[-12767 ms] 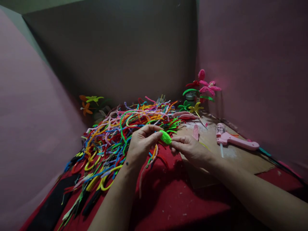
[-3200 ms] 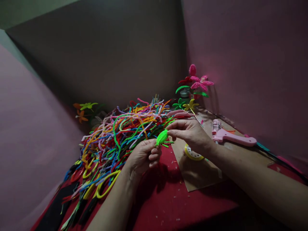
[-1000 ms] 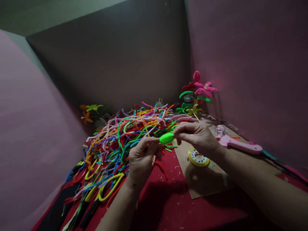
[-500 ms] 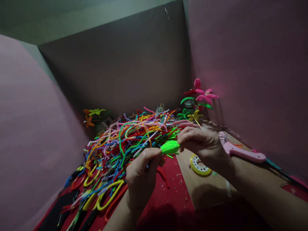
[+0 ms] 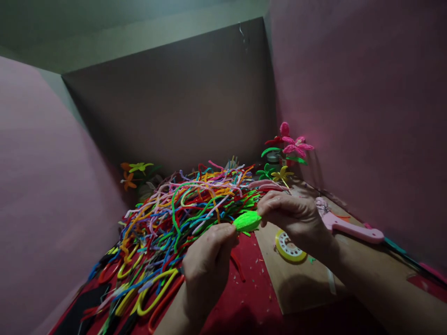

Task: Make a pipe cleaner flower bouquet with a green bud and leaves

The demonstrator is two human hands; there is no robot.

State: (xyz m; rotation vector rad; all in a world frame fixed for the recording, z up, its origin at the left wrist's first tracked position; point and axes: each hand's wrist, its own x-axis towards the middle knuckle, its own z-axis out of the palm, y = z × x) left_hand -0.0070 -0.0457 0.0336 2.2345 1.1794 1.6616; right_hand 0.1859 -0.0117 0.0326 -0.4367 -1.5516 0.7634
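Between my two hands is a bright green pipe-cleaner leaf (image 5: 247, 221), fuzzy and pointed at both ends. My left hand (image 5: 209, 253) pinches its left tip, thumb and fingers closed. The right tip is pinched by my right hand (image 5: 291, 216). The leaf is held above a red surface (image 5: 244, 298), in front of a large heap of coloured pipe cleaners (image 5: 195, 200). Below my right hand lies a yellow tape roll (image 5: 290, 246) with a white core, on a tan board (image 5: 296, 288).
A pink glue gun (image 5: 352, 228) lies right of my right hand. Pipe-cleaner flowers stand at the back: a pink one (image 5: 296, 146), a yellow one (image 5: 282, 174) and an orange one (image 5: 129, 181). Scissors with yellow handles (image 5: 157, 293) lie at the front left. Pink walls (image 5: 363, 102) flank the space.
The view has tilted slightly upward, so everything sits a little lower. Both hands still pinch the green leaf, which is turned slightly.
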